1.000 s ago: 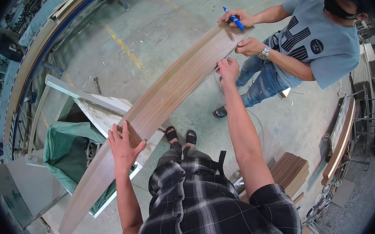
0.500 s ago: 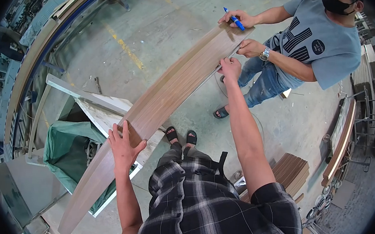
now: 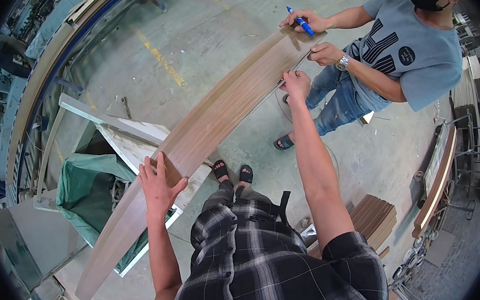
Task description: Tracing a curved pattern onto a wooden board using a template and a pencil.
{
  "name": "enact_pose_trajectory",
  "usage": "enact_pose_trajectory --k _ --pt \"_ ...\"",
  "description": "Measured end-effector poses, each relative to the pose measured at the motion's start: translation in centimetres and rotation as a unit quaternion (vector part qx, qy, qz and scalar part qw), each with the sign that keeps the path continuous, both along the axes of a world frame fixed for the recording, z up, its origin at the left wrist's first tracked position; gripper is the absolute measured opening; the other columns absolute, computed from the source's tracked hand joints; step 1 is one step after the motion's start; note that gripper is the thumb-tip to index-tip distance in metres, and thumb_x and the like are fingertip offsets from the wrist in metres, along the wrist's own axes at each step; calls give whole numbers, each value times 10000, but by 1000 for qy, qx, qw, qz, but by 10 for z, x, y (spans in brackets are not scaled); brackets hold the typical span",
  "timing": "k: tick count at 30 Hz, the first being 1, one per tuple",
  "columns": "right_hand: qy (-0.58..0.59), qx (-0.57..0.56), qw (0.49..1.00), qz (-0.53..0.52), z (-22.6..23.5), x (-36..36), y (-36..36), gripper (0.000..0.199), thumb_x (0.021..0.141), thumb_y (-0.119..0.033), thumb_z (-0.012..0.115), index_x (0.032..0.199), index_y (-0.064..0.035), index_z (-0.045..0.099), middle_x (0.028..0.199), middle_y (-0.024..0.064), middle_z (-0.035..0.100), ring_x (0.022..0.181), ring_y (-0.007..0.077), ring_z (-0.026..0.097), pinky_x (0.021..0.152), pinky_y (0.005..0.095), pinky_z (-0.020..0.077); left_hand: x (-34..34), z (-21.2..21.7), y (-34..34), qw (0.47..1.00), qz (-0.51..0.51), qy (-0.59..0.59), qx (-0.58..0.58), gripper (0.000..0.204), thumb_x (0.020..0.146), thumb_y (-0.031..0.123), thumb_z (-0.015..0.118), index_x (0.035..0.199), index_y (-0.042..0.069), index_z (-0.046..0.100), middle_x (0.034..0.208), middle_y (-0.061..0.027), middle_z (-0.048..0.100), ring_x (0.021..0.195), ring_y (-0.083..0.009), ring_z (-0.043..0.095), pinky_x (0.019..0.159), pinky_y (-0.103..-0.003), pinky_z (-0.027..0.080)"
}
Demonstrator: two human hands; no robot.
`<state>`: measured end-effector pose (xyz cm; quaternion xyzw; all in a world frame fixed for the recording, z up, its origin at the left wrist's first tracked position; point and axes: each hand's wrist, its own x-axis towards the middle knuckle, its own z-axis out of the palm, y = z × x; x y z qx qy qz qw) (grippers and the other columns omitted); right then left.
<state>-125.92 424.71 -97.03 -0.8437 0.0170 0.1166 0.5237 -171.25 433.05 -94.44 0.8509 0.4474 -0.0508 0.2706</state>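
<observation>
A long wood-grain board (image 3: pixel 212 110) slants from the lower left up to the far right. My left hand (image 3: pixel 159 188) lies on its upper face with fingers and thumb spread. Close to the far end, my right hand (image 3: pixel 296 86) grips the board's right edge; its fingers curl there and are partly hidden. Another person (image 3: pixel 411 56) in a grey T-shirt stands at that end. One of that person's hands (image 3: pixel 314 22) rests at the board's end with a blue marker (image 3: pixel 300 21), and the other hand (image 3: pixel 326 54) is at the edge just beyond my right hand.
Under the board's near part stands a white-framed bin with a green fabric liner (image 3: pixel 91 183). A stack of brown boards (image 3: pixel 372 216) lies on the floor to my right. Long curved strips rest along a blue rack (image 3: pixel 57 57) at the left. A metal trolley (image 3: pixel 477 151) stands far right.
The other person's lower hand has shifted slightly up along the board's end. My right hand has moved a little, and my left hand stays on the board's face.
</observation>
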Motion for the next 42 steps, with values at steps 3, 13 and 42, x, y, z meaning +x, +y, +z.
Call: enact_pose_trajectory --k 3,13,42 --pt "6 2 1000 -10 0 9 -3 174 876 -103 679 901 64 634 798 129 680 658 204 695 587 368 635 3 3 -1 1000 0 -4 -4 1037 692 468 842 1528 130 330 1507 -292 274 1370 -520 261 1097 -673 242" --pt "36 28 999 -2 -1 25 -8 171 876 -73 666 951 72 615 842 129 659 695 220 692 620 389 645 5 8 -7 1000 5 -7 -4 1046 685 464 848 1531 136 328 1510 -290 270 1373 -521 257 1100 -672 235" --pt "43 35 998 41 -16 55 -18 211 929 -157 641 912 53 648 856 131 705 703 245 721 627 380 622 1 8 -3 1000 5 -1 6 1029 696 444 846 1528 123 333 1500 -294 295 1368 -507 277 1120 -622 236"
